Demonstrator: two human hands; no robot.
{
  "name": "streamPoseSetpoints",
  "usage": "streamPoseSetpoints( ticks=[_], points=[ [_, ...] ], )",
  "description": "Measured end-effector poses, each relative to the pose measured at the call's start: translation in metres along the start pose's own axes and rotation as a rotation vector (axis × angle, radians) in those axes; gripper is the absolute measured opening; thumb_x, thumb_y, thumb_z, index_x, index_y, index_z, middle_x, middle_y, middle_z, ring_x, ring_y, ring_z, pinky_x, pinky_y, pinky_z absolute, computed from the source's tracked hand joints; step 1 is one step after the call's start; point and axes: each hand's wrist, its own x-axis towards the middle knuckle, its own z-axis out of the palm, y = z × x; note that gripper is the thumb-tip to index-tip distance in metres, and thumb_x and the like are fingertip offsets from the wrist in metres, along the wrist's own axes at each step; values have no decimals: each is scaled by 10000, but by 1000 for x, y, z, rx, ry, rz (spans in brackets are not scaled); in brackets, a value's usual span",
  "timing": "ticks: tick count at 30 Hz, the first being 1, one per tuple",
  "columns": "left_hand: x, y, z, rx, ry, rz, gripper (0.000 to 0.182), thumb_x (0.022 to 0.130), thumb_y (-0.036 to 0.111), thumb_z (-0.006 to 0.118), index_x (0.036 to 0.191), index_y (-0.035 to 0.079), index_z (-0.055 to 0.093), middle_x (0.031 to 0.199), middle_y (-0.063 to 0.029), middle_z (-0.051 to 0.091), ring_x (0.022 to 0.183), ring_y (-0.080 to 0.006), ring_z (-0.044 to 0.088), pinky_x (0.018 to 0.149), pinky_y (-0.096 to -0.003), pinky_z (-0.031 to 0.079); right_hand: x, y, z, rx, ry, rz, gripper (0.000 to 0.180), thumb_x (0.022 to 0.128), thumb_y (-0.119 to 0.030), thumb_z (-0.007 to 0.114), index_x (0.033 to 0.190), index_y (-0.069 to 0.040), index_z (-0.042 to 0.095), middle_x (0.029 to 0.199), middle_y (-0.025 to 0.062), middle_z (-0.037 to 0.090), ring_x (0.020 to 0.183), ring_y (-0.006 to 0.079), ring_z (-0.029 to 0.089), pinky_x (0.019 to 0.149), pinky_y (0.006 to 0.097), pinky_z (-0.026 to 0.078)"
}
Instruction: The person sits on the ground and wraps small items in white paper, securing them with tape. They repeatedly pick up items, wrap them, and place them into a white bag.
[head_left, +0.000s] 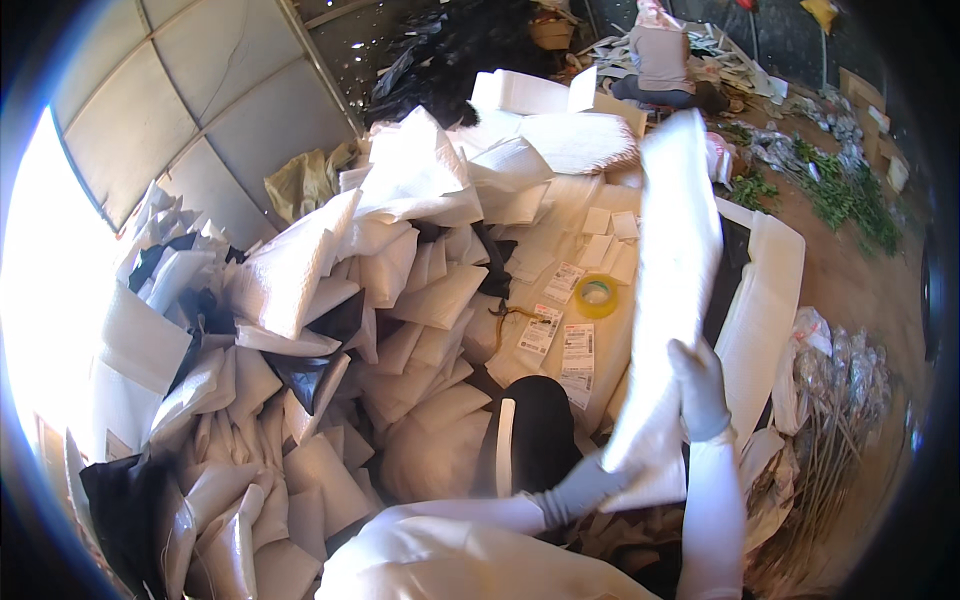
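Both my hands wear grey gloves and hold a long, white, folded sheet of padded packing material (675, 247). It stands nearly upright and is blurred along its length. Low on its left side, my left hand (585, 491) grips the bottom end. Higher up, my right hand (701, 390) is closed on its right edge. Left of the sheet, a roll of yellowish clear tape (609, 309) lies flat on a pale work surface (559, 240). Printed shipping labels (577, 349) and small white cards (596, 253) lie around the tape.
White padded mailers (435, 296) form a large heap to the left, with black plastic among them. A white stack (577, 142) stands at the back. Bundled plant stems (840, 420) lie at right, with green cuttings (847, 184) beyond. A person (661, 56) sits at the far back.
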Motion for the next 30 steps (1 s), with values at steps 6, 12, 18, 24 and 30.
streamPoseSetpoints(
  ticks=[6,12,18,24,30],
  points=[
    [48,183,-88,333,462,561,394,956,288,692,1209,-5,616,967,-28,617,846,-111,563,765,-262,497,13,-81,32,-380,-102,-564,591,958,-130,639,1487,25,427,1528,137,455,1436,239,398,1197,362,270],
    [122,354,-296,937,598,735,480,959,179,552,1382,-34,472,1149,-177,608,1065,-301,582,961,-377,474,-35,-13,-94,-284,127,-63,527,988,-68,628,1473,14,439,1479,143,498,1360,225,486,1172,351,363],
    [128,418,-469,1977,987,645,519,920,67,503,1418,-60,433,1281,-280,579,1214,-432,550,1094,-437,421,-81,85,-214,-936,344,364,481,937,-245,629,1346,3,581,1263,186,657,1191,286,622,1009,373,488],
    [157,265,-266,1328,908,926,549,907,74,589,1429,-30,456,1395,-248,528,1320,-402,485,1144,-430,360,-78,136,-253,-1837,-137,476,441,890,-173,568,1317,-64,542,1265,134,609,1174,286,593,991,416,454],
    [198,35,-5,1123,-492,624,646,850,123,730,1432,-4,479,1496,-205,479,1416,-388,413,1189,-455,306,-54,155,-247,-1714,-10,229,200,916,-149,530,1011,-125,704,947,91,716,887,282,712,798,412,564]
  ],
)
